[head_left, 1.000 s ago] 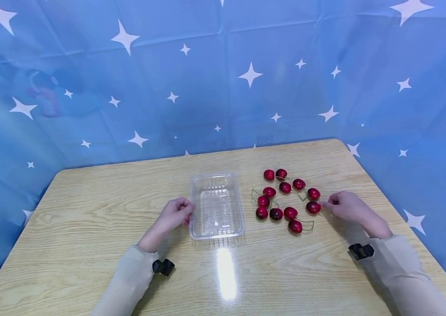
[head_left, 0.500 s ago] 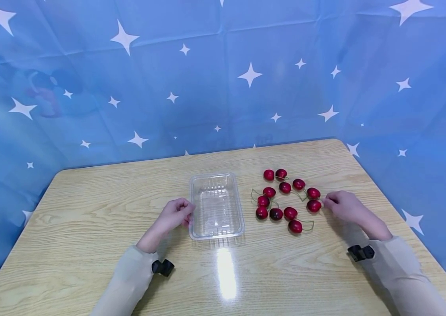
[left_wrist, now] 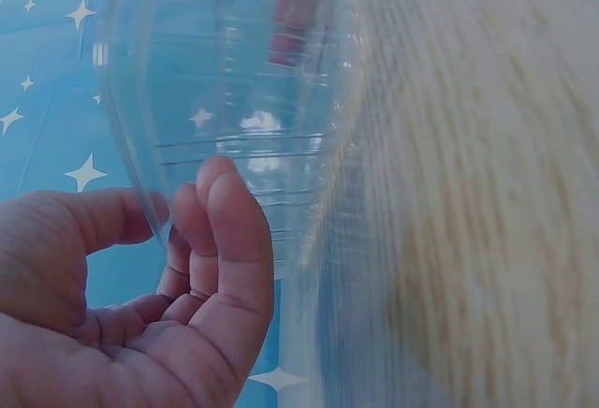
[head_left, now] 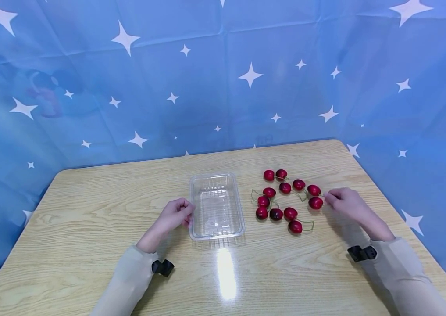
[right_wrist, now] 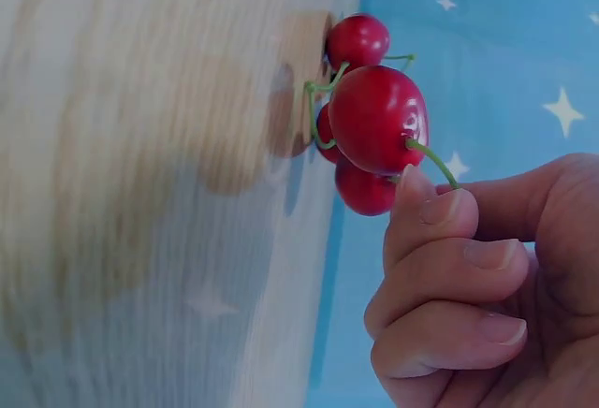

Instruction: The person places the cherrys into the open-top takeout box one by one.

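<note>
In the head view my left hand (head_left: 173, 216) holds the left rim of a clear plastic tray (head_left: 240, 219). The left wrist view shows thumb and fingers (left_wrist: 240, 230) on either side of that rim. My right hand (head_left: 347, 204) is at the right side of a group of red cherries, pinching the green stem (right_wrist: 434, 161) of one cherry (right_wrist: 376, 120) between thumb and index finger. In the head view this cherry (head_left: 315, 203) is just left of the fingertips, close to another cherry (head_left: 314, 190). Whether it touches the table cannot be told.
Several more cherries, some with stems, lie loosely on the wooden table (head_left: 88, 228) between tray and right hand, such as a front cherry (head_left: 295, 227) and a back cherry (head_left: 269, 175). A blue star-patterned cloth (head_left: 207, 87) hangs behind the table.
The pinched cherry has shifted slightly right and away from me along with my right hand. My left hand and the tray have stayed in place.
</note>
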`<action>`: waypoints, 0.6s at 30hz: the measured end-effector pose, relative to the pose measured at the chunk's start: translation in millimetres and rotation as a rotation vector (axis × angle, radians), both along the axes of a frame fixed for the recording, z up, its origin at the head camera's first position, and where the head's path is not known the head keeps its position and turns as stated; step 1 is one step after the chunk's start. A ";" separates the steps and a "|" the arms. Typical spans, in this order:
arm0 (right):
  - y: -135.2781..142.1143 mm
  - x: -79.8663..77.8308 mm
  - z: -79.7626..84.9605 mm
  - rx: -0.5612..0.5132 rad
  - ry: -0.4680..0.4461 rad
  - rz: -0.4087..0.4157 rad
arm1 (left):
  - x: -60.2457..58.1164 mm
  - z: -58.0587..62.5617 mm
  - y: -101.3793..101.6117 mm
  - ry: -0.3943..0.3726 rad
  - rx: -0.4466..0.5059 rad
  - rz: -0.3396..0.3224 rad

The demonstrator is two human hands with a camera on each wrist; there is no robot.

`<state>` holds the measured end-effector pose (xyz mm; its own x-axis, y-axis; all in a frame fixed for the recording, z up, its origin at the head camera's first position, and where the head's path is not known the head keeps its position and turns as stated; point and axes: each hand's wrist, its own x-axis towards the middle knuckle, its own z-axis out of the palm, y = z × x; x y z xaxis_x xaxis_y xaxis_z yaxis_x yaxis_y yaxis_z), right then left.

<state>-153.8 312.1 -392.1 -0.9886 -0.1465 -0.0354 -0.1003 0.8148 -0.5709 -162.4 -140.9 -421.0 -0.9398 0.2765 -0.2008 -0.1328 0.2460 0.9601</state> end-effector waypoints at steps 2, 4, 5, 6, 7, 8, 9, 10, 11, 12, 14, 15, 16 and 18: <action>-0.9 0.0 1.9 -0.017 -0.010 -0.007 | -0.1 -0.1 -0.1 0.000 0.003 -0.002; -1.6 0.3 3.6 -0.032 -0.020 -0.015 | -0.2 -0.1 -0.2 0.001 0.005 -0.003; -1.9 0.3 4.2 -0.041 -0.025 -0.017 | -0.2 -0.1 -0.2 0.002 0.006 -0.005; -2.1 0.3 4.6 -0.048 -0.027 -0.022 | -0.3 -0.1 -0.3 0.003 0.006 -0.006; -2.3 0.4 5.0 -0.055 -0.027 -0.025 | -0.3 0.0 -0.2 0.004 0.005 -0.006; -2.5 0.3 5.3 -0.058 -0.025 -0.027 | -0.2 0.3 0.0 0.003 0.006 -0.004; -2.8 0.3 5.5 -0.063 -0.023 -0.030 | -0.2 0.5 0.1 0.002 0.006 -0.003; -3.1 0.1 5.7 -0.068 -0.021 -0.032 | -0.1 0.8 0.3 0.001 0.007 0.000; -3.7 0.1 6.0 -0.073 -0.020 -0.035 | 0.1 1.0 0.4 0.004 0.006 -0.003; -4.2 -0.1 6.2 -0.074 -0.017 -0.036 | 0.2 1.4 0.5 0.003 0.007 -0.001; -5.9 -0.5 7.1 -0.080 -0.015 -0.037 | 0.5 1.8 0.6 0.005 0.008 0.000; -6.9 -0.7 7.9 -0.084 -0.017 -0.039 | 0.6 1.9 0.6 0.003 0.009 0.001; -8.1 -0.7 8.9 -0.088 -0.019 -0.040 | 0.8 1.9 0.7 0.003 0.010 0.001; -10.6 -0.6 11.1 -0.093 -0.019 -0.040 | 1.0 2.1 1.1 -0.001 0.011 0.002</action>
<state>-154.4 301.5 -381.0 -0.9930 -0.1105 -0.0420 -0.0574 0.7613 -0.6458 -161.4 -139.8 -419.0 -0.9404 0.2763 -0.1983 -0.1339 0.2351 0.9627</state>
